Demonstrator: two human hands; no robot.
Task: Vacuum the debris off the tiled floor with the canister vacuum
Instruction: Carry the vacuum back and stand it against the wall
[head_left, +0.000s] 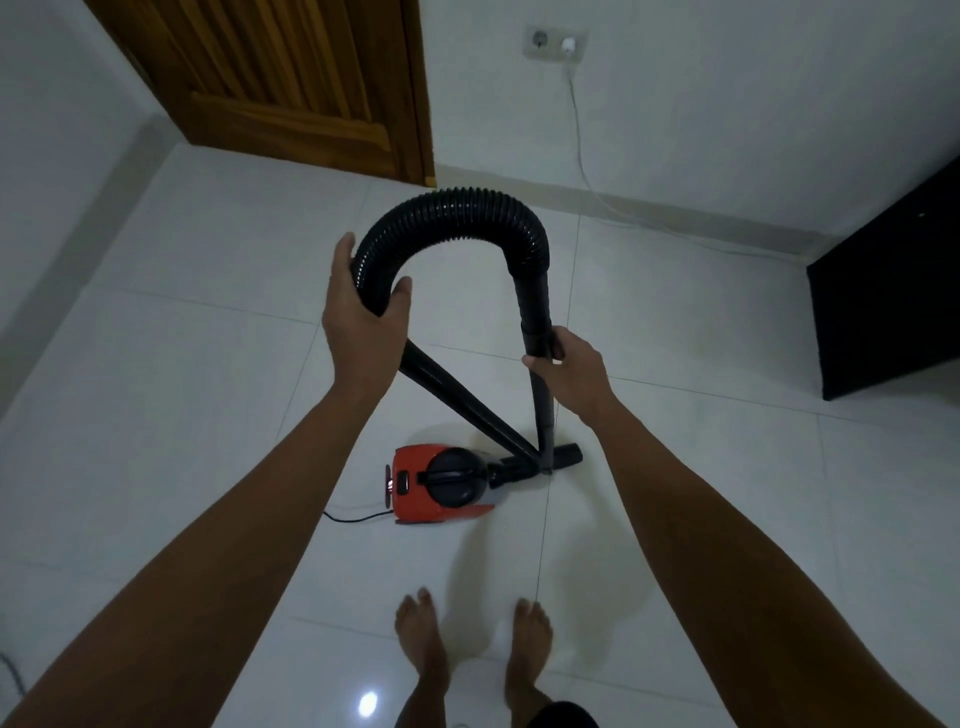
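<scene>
A small red and black canister vacuum (436, 483) stands on the white tiled floor (208, 395) just ahead of my bare feet. Its black ribbed hose (457, 218) arches up from the canister and over to a rigid black wand (537, 338). My left hand (358, 322) grips the hose on the left side of the arch. My right hand (569, 371) is closed around the wand lower down. The wand runs down to a black floor nozzle (566, 457) resting on the tiles beside the canister. I can make out no debris on the floor.
A wooden door (291, 83) stands at the back left. A wall socket (556, 44) holds a white plug, whose cable (579, 140) trails down the wall. A black cabinet (893, 291) sits at the right. A black cord (353, 517) lies left of the canister.
</scene>
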